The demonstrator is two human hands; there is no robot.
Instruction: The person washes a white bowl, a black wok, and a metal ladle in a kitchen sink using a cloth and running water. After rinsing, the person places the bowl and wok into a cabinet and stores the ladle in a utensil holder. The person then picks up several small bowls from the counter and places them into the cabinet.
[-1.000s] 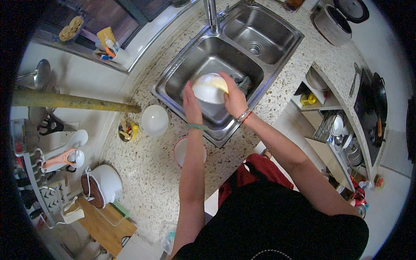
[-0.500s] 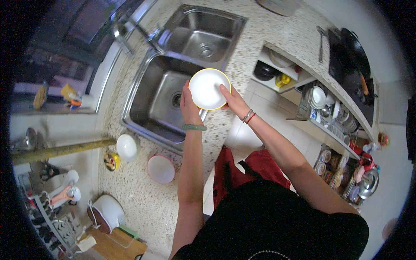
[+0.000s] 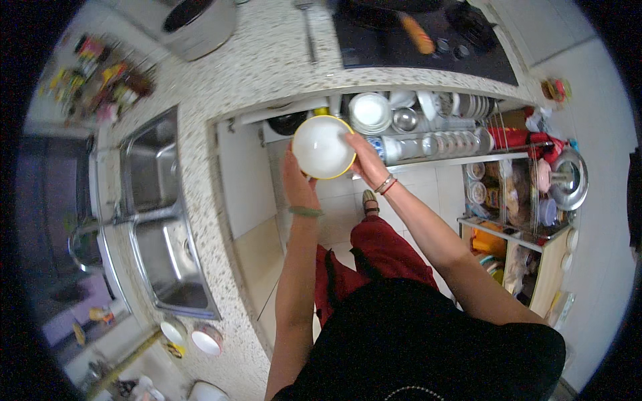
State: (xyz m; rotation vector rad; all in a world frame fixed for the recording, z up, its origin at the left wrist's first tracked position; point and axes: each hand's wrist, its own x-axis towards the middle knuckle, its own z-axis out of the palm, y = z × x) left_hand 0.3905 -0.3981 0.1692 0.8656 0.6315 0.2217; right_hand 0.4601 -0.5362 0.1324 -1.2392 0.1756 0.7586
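A white bowl with a yellow rim [image 3: 324, 148] is held out in front of me between both hands, its hollow turned up toward me. My left hand [image 3: 300, 179] grips its left side, fingers partly hidden behind it. On the right side, my right hand [image 3: 365, 159] holds the rim with the thumb at the inner edge. Just beyond the bowl is an open pull-out drawer [image 3: 428, 162] under the counter. A stack of white bowls [image 3: 370, 112], a small metal bowl [image 3: 404, 119] and several glasses stand in it.
Left lies a speckled counter [image 3: 221, 260] with a double steel sink [image 3: 175, 264]. Two bowls, one pink-rimmed [image 3: 207, 339], stand near the sink. A black cooktop [image 3: 381, 50] is above the drawer. At right stands a wire rack [image 3: 498, 194] with jars and a metal lid.
I have turned right, away from the sink, with the bowl still in both hands. The open drawer is now ahead of me and the sink is off to the left.
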